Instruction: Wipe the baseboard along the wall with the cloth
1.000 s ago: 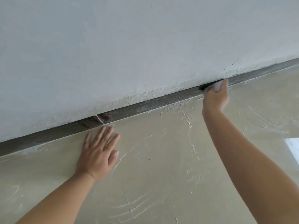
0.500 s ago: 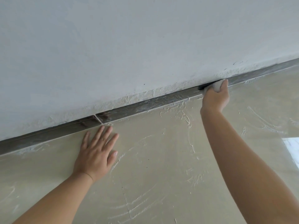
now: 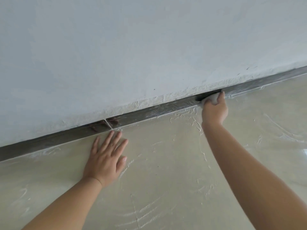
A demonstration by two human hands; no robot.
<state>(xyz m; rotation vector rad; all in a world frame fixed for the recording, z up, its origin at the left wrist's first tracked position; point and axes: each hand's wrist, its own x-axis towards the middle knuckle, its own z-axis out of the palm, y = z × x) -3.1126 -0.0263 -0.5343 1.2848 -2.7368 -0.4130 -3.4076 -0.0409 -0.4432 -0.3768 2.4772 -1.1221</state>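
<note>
A dark glossy baseboard (image 3: 157, 110) runs diagonally from lower left to upper right where the white wall meets the floor. My right hand (image 3: 214, 108) is closed on a small grey-white cloth (image 3: 214, 97) and presses it against the baseboard right of centre. My left hand (image 3: 106, 156) lies flat on the floor, fingers spread, its fingertips just short of a joint in the baseboard (image 3: 108, 124). Most of the cloth is hidden under my fingers.
The rough white wall (image 3: 132, 47) fills the upper half. The beige floor (image 3: 166, 180) carries white smears and dried streaks. A bright reflection (image 3: 303, 153) shows at the right edge.
My right hand and the cloth have slid slightly left along the baseboard. My left hand stays flat on the floor.
</note>
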